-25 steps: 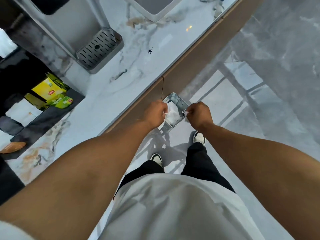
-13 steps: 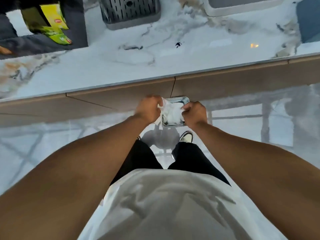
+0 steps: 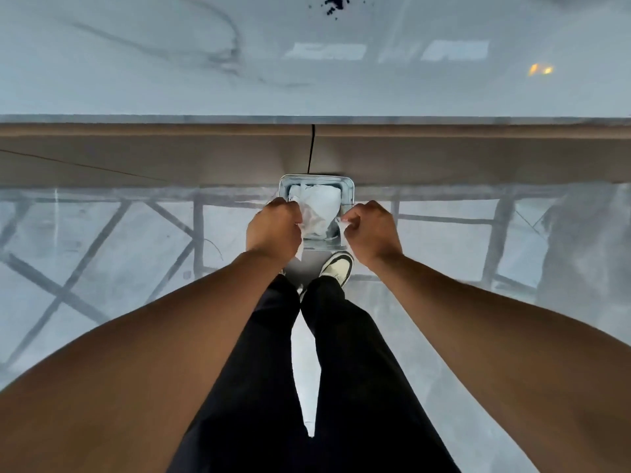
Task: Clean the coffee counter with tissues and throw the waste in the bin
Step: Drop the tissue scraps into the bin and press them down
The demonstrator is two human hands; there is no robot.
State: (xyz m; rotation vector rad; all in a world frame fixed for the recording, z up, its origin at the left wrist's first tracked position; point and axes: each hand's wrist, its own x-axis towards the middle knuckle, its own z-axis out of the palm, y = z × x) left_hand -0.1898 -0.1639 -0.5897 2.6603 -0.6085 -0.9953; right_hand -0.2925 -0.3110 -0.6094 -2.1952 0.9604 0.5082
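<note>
A small silver bin (image 3: 346, 189) stands on the floor against the cabinet front, straight below me. White tissue waste (image 3: 321, 206) lies bunched inside it. My left hand (image 3: 273, 228) is closed on the left part of the tissue, just over the bin's near-left rim. My right hand (image 3: 372, 232) pinches a white scrap at the bin's near-right rim. The marble coffee counter (image 3: 170, 83) fills the top of the view, with a dark spill of specks (image 3: 336, 3) near its far edge.
Brown cabinet fronts (image 3: 170, 155) run below the counter edge, with a seam above the bin. The glossy grey floor (image 3: 102, 250) reflects window frames. My legs in black trousers and a white shoe (image 3: 338, 266) stand just before the bin.
The view has tilted down and closer; the machines and tea boxes have left the frame. Both hands stay over the bin, still gripping the tissue at its near rim.
</note>
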